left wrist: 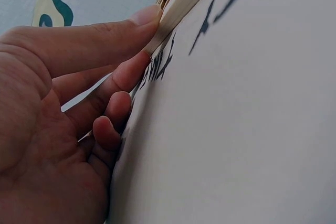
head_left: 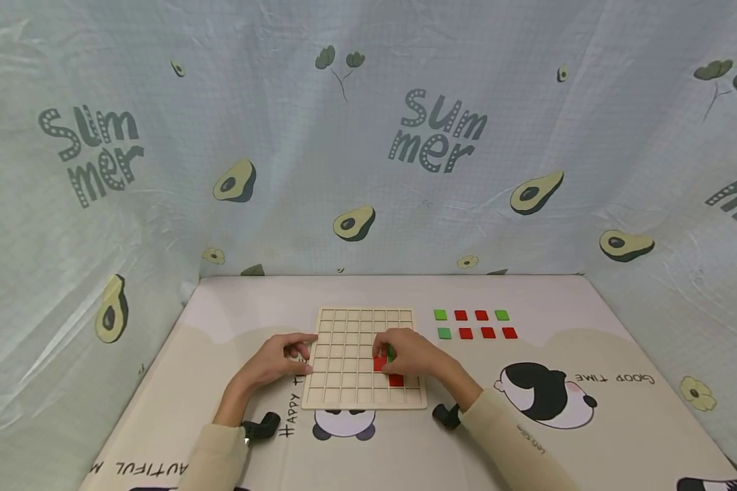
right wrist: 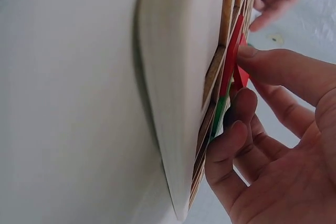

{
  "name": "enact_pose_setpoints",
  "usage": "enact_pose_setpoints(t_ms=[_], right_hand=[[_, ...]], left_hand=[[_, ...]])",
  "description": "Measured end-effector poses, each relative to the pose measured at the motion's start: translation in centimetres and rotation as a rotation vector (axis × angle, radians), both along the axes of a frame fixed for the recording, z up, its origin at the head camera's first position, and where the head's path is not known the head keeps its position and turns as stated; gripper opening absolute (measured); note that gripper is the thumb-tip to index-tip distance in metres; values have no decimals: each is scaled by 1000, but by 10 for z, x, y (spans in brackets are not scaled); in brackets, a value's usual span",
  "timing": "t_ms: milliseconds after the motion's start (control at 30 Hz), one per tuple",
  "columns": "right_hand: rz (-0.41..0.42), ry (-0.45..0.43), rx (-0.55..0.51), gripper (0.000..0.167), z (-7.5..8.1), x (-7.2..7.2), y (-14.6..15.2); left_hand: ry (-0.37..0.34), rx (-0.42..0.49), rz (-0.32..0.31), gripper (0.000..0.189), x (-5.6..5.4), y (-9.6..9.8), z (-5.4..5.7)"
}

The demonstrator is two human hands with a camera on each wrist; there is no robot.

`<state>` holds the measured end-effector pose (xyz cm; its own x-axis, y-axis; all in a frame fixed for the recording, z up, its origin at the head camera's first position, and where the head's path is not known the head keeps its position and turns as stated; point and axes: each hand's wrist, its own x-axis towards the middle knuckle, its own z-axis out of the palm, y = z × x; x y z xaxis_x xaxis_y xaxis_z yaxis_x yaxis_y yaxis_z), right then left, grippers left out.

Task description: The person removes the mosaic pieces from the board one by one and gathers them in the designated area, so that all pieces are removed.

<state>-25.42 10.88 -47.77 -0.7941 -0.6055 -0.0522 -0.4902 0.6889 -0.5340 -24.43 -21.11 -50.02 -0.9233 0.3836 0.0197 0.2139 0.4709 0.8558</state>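
Observation:
A pale wooden grid board (head_left: 338,378) lies flat on the table. Over its right half, my right hand (head_left: 408,350) pinches a red square tile (head_left: 379,364) by thumb and fingers; in the right wrist view this tile (right wrist: 242,76) leans against the thumb tip. Another red tile (head_left: 396,380) and a green tile (head_left: 390,352), partly hidden by the fingers, sit in nearby cells. My left hand (head_left: 278,356) rests at the board's left edge, its thumb and index finger spread apart and touching the rim. Its other fingers bend loosely in the left wrist view.
Right of the board lie two rows of loose square tiles, green (head_left: 440,315) and red (head_left: 488,333). A printed cloth (head_left: 467,436) covers the table. Behind it hangs a pale curtain (head_left: 282,136) with avocado prints, which also closes off both sides.

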Motion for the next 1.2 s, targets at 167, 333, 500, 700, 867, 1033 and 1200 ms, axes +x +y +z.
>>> enact_pose_setpoints(t_ms=[167,333,500,700,867,1033,1200], right_hand=[[13,5,-15,17,-1,1,1],[17,8,-31,18,-2,1,3],[27,5,-55,19,-1,1,5],[46,-1,-127,19,8,4,13],[29,-2,-165,20,19,5,34],[-23,6,-184,20,20,5,61],[-95,-3,-184,21,18,6,87]], left_hand=[[3,-2,-1,67,1,-1,2],[6,3,-5,67,0,-1,2],[4,10,-5,67,1,0,2],[6,11,-4,66,3,-1,-1],[12,4,-1,66,3,-1,-2],[2,-1,5,66,2,0,-2],[-2,7,0,67,3,1,-1]])
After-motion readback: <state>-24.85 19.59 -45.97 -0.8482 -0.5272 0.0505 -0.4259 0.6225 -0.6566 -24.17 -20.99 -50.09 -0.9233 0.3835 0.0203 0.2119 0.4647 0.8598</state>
